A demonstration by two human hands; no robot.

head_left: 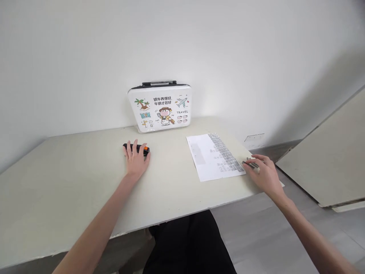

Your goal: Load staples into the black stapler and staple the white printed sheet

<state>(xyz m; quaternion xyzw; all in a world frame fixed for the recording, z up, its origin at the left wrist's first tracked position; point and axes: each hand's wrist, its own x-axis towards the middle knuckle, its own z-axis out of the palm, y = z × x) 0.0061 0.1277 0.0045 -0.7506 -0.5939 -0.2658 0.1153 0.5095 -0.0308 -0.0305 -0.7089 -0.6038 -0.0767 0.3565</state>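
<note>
On the table, my left hand (136, 161) lies over a black oblong object with an orange patch (146, 148), its fingers across the top and its thumb at the right end. The fingers hide much of the object, so its exact kind is unclear. At the table's right edge, my right hand (264, 173) is closed on small slim grey and dark items (253, 165), partly hidden by the fingers. Left of that hand lies a white printed sheet of paper (209, 167), with a band of grey blocks along its right side.
A white carry case (159, 121) with cartoon travel prints and a black handle stands upright against the wall at the back of the pale table (71, 182). A wall socket plate (254, 137) and a pale panel (322, 163) are to the right.
</note>
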